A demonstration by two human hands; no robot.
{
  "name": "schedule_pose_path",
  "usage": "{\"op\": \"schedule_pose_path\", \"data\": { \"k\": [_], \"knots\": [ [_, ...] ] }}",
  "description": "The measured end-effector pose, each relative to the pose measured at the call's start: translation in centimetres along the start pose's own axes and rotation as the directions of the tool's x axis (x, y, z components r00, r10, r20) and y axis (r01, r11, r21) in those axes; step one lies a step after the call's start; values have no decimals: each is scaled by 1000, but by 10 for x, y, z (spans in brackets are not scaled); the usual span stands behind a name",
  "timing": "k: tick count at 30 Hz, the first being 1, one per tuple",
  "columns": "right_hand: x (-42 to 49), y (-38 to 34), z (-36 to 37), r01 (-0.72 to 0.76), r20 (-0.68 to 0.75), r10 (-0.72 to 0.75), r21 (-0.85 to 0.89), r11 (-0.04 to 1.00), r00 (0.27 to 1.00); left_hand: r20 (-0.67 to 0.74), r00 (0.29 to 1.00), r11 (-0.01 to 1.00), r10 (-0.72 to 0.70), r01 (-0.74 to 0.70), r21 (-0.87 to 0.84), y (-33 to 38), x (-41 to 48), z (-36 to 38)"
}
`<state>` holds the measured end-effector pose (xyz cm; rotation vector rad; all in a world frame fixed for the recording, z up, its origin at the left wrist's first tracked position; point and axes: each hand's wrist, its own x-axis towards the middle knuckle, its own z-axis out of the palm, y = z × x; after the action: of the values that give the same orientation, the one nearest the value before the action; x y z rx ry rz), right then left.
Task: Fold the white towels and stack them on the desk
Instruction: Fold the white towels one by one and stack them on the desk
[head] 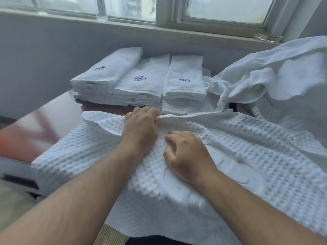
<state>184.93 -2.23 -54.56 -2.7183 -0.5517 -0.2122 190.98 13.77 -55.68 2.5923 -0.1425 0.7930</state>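
Note:
A white waffle-weave towel point(247, 149) lies spread across the desk in front of me and hangs over its near edge. My left hand point(141, 128) pinches the towel's far hem near the middle and lifts it slightly. My right hand point(187, 156) rests on the towel just right of it, fingers curled into the cloth. Behind the towel stand three stacks of folded white towels: a left stack point(108, 73) with a red mark, a middle stack point(143, 82) and a right stack point(184, 80) with blue embroidery.
A heap of unfolded white towels point(276, 73) fills the right side, reaching up to the window sill point(159, 28). The glossy desk top point(58, 117) shows bare at the left. A grey wall rises behind the stacks. A clear glass point(101, 15) stands on the sill.

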Motion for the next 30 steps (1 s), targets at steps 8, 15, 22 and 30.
{"op": "schedule_pose_path", "data": {
  "k": [8, 15, 22, 30],
  "knots": [
    [-6, 4, 1, 230, -50, -226, 88, 969, 973, 142, 990, 972, -14, -20, 235, -18, 6, -12],
    [0, 5, -3, 354, 283, -340, 1, 935, 897, 251, 966, 954, 64, -133, 270, -46, 11, -64],
    [15, 5, -3, 367, 379, -321, -54, 929, 868, -27, 893, 884, 448, -439, 164, -43, 18, -122],
    [14, 9, 3, 359, 167, -357, 22, 933, 919, 29, 998, 945, 59, -65, 321, -73, -40, -94]
  ]
}}
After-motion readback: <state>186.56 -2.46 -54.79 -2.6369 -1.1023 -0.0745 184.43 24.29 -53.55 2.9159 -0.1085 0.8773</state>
